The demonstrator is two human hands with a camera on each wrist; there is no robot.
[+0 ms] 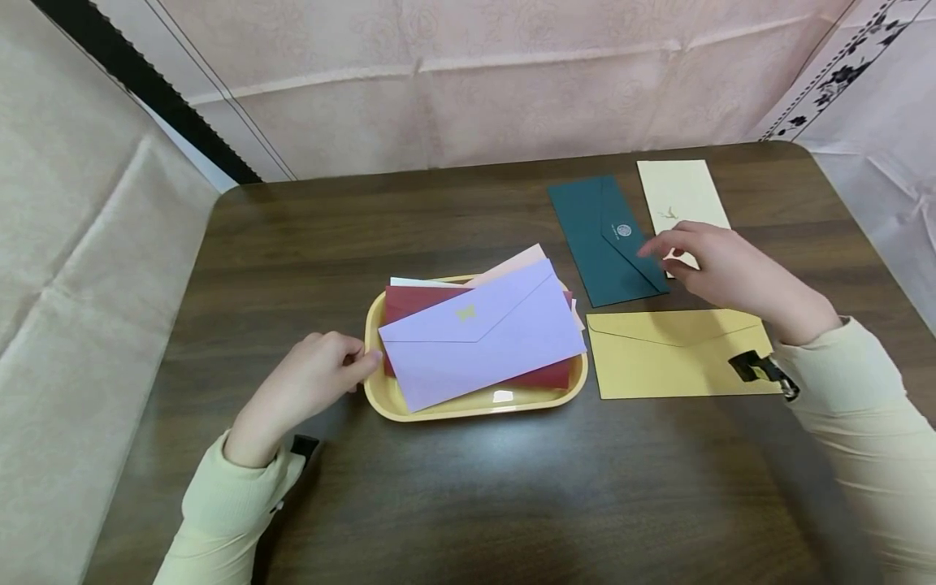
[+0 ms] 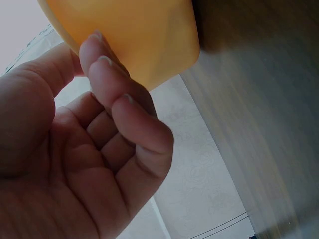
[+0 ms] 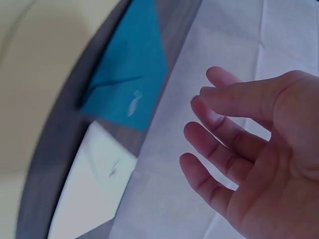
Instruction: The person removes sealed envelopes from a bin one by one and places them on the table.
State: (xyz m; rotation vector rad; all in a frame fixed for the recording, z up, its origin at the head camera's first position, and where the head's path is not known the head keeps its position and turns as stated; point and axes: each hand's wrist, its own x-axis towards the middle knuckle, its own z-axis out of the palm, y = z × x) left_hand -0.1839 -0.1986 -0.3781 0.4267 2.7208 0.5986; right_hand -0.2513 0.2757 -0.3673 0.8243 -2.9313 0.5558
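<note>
A yellow tray [image 1: 439, 414] sits mid-table, with a lavender envelope [image 1: 497, 333] lying slanted on top of a dark red envelope [image 1: 417, 299] inside it. At the tray's left end my left hand [image 1: 310, 382] pinches the rim, thumb over the edge and fingers against the outer wall [image 2: 164, 45]. My right hand [image 1: 720, 260] is above the table with loosely bent fingers and nothing in them. Below its fingertips lie a teal envelope [image 1: 595, 236] and a cream envelope [image 1: 676, 187]. A yellow envelope [image 1: 658, 366] lies nearer, under the right wrist.
Edges of a pale pink envelope [image 1: 515, 264] and a white one [image 1: 417, 283] stick out behind the stack in the tray. Pale cloth [image 1: 512, 106] hangs beyond the far edge of the dark wooden table [image 1: 468, 504].
</note>
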